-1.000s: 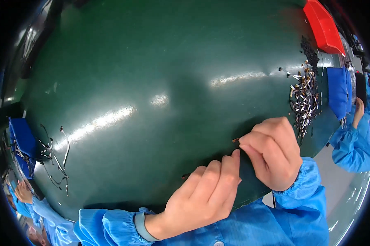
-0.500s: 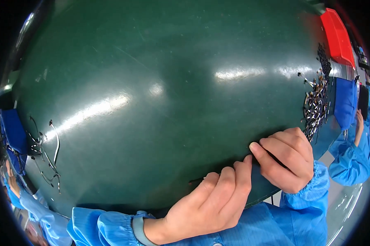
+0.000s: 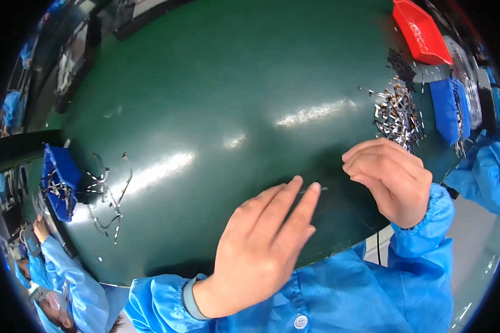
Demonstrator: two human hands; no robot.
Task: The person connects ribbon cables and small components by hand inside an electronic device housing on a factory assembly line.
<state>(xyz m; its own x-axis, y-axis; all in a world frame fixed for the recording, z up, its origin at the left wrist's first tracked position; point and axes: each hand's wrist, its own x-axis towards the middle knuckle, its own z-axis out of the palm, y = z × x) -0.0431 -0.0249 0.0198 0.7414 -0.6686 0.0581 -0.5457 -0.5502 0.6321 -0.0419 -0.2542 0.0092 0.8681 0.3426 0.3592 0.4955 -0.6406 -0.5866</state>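
Note:
My left hand (image 3: 255, 252) is low over the green table (image 3: 205, 105), its fingers stretched out and spread. A thin pale strip (image 3: 323, 189), too small to name, lies by its index and middle fingertips. Whether the fingers touch it I cannot tell. To the right, my right hand (image 3: 391, 180) has its fingers bent and pressed together at the tips. What they hold, if anything, is hidden. Just beyond this hand spreads a pile of small short cables (image 3: 397, 114) with white, black and brown parts.
At the far right are a red bin (image 3: 419, 36), small black pieces (image 3: 400, 65) and a blue bin (image 3: 443, 108). On the left, loose cables (image 3: 114, 200) lie beside another blue bin (image 3: 61, 180). A co-worker's sleeve (image 3: 67, 261) shows at lower left.
My hands have drawn apart; before, their fingertips nearly met. The left fingers have straightened and spread. The right hand has risen in the picture. The view has shifted, showing more of the surroundings.

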